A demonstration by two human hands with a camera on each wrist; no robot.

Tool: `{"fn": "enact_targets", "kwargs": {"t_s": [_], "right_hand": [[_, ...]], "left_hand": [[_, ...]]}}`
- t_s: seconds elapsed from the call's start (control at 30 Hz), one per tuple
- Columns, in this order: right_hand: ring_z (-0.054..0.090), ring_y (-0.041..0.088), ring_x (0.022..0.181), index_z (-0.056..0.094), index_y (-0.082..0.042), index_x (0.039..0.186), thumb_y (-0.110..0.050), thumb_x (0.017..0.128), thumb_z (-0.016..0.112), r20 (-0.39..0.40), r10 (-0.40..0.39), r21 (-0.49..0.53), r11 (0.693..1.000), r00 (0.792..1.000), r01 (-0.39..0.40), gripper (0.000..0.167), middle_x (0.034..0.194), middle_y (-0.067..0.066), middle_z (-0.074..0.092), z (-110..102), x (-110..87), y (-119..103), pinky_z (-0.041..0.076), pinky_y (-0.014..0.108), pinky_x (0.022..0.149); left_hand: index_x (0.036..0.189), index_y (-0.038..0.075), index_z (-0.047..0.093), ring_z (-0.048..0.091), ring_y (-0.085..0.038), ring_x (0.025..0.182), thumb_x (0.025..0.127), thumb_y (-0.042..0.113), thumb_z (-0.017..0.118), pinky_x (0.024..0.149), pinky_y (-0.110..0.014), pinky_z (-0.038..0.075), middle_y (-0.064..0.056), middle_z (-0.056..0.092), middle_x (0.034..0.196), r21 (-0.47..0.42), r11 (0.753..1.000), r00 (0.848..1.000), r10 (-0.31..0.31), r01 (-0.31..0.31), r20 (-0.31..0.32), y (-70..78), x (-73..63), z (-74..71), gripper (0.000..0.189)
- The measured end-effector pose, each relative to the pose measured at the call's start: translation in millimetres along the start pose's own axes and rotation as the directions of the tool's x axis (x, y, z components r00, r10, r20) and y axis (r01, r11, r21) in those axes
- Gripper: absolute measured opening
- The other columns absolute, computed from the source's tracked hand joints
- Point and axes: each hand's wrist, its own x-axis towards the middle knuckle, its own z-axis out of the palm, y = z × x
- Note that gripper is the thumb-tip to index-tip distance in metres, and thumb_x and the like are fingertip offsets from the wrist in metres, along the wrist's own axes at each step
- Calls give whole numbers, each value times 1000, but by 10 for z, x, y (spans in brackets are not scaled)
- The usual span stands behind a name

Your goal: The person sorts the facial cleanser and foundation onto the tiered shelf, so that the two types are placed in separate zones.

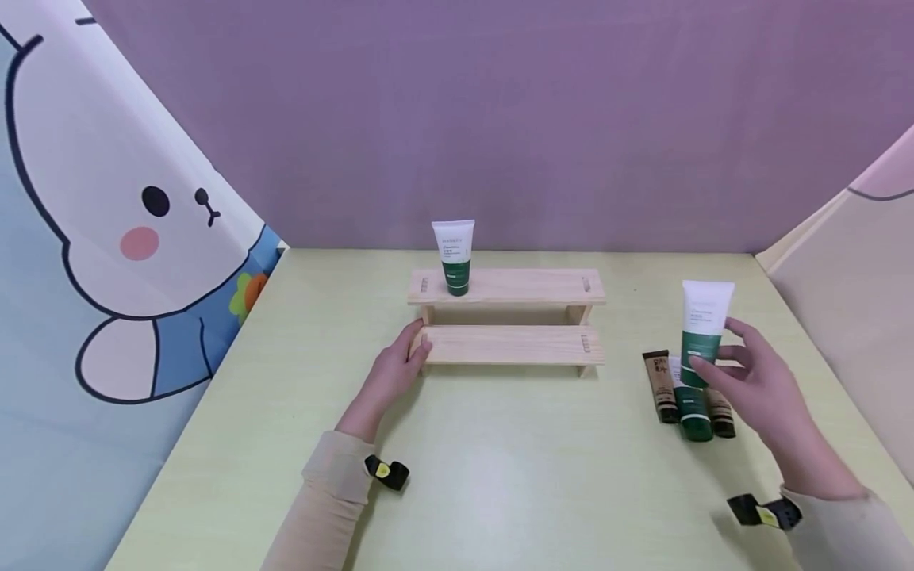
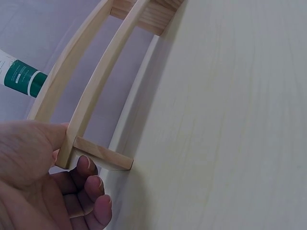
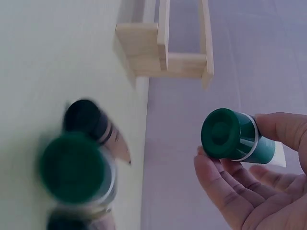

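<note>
Purple backdrop (image 1: 500, 119) and pale worktop (image 1: 500, 492) frame a person's right grip (image 1: 760, 385), its thumb on one side and fingers on the other of a white-and-green tube (image 1: 703, 321), parted only by the tube's own width. The held tube is nearly upright, green cap (image 3: 220, 133) down, raised off the worktop at the right side. Just below it, three more tubes lie close together with their caps toward the person: a second green-and-white tube (image 1: 693, 411) between a brown tube (image 1: 662, 388) on its left and another brown tube (image 1: 721, 414), partly hidden by the right fingers. Whether the three touch one another cannot be told; the right wrist view blurs them. Well apart, near the middle, the left grip (image 1: 393, 365) has its thumb and curled fingers closed around the left end of the lower board of a two-step wooden stand (image 1: 510, 345), which rests on the worktop. On the upper step, near its left end, a matching white-and-green tube (image 1: 455, 250) stands upright on its cap. Light sleeves (image 1: 336, 476) and black straps (image 1: 385, 472) show at both wrists. Farther out, a cartoon-printed cloth (image 1: 157, 277) borders the left side and a pale cloth (image 1: 850, 270) the right.
</note>
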Motion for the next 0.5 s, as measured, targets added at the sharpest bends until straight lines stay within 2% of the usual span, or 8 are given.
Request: {"fn": "enact_targets", "kwargs": {"t_s": [0.17,0.3,0.5], "right_hand": [[56,-10,83,30,-6,150,-26,94,66,22,-26,11,1000,999,25,69,119,26,57,111,95,-197,50,16,65],[57,-7,84,30,-4,147,-26,94,67,34,-43,28,999,998,42,68,121,27,58,196,170,-340,50,16,67],[61,-1,86,31,-5,145,-25,93,68,51,-60,74,996,997,56,67,121,26,58,323,269,-509,54,24,67]], "left_hand": [[152,24,31,42,-35,134,104,37,46,104,-56,36,-14,44,149,-1,1000,1000,-5,5,-3,-6,2,9,53],[153,23,31,41,-36,134,104,37,46,104,-56,36,-14,43,149,0,1000,1000,-8,8,-3,-3,-1,7,53],[152,23,32,42,-37,133,103,37,47,103,-56,37,-15,43,149,-11,1000,1000,-11,11,-1,0,-5,5,53]]}}
